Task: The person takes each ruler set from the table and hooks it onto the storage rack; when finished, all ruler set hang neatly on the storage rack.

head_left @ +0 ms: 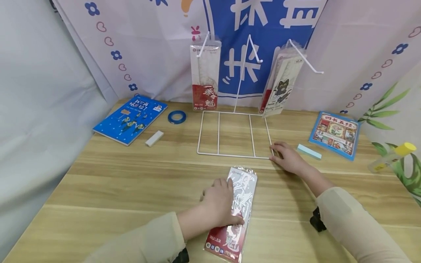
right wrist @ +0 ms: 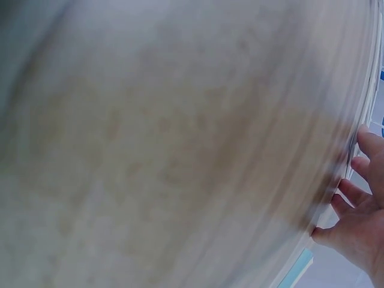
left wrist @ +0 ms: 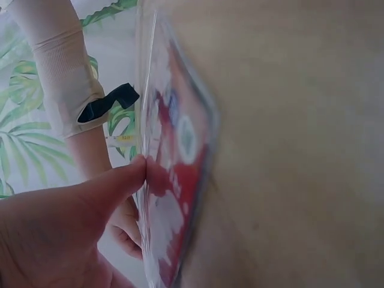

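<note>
My left hand (head_left: 217, 204) holds a flat ruler set packet (head_left: 241, 193) in clear plastic, white at the far end and red at the near end. The thumb lies across its face; in the left wrist view the thumb tip (left wrist: 141, 171) meets the plastic, and the other fingers are largely hidden. My right hand (head_left: 287, 157) rests at the front right corner of a white wire display rack (head_left: 235, 156), fingertips touching the wire. In the right wrist view the right hand's fingers (right wrist: 354, 195) are spread and hold nothing up.
Ruler packets hang from the rack's left hook (head_left: 205, 73) and right hook (head_left: 283, 84); the middle hook (head_left: 254, 49) is bare. A blue book (head_left: 131, 118), blue tape roll (head_left: 177, 117) and white eraser-like block (head_left: 154, 138) lie left. Right are a light-blue block (head_left: 309, 151), booklet (head_left: 335, 133) and yellow-capped bottle (head_left: 391, 159).
</note>
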`<move>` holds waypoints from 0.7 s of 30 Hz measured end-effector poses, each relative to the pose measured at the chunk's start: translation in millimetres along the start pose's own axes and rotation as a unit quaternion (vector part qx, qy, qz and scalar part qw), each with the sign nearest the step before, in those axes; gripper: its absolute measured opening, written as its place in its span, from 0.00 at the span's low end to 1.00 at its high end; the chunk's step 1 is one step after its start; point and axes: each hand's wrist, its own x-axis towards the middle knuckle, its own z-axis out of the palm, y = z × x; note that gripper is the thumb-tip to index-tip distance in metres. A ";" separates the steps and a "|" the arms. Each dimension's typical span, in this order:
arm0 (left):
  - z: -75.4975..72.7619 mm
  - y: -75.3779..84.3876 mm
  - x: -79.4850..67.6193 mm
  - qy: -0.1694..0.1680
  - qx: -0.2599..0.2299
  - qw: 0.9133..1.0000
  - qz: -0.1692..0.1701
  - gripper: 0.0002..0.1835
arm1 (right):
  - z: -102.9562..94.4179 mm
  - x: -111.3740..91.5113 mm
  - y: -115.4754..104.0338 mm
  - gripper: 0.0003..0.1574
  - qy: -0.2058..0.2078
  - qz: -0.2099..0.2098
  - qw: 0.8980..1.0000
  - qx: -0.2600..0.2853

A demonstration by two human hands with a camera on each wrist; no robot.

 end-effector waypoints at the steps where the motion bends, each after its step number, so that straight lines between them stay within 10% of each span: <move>1: -0.1 -0.5 0.6 -0.005 0.008 1.000 -0.009 0.65 | -0.2 0.0 -0.2 0.30 -0.001 0.000 1.000 0.000; 12: 0.4 -6.7 9.1 0.006 -0.017 1.000 0.014 0.58 | -0.1 -1.7 -0.2 0.31 0.001 0.002 1.000 -0.002; 21: 3.2 -13.6 14.5 0.032 -0.183 0.979 0.079 0.43 | 0.3 -1.6 -0.3 0.30 0.004 -0.001 1.000 -0.001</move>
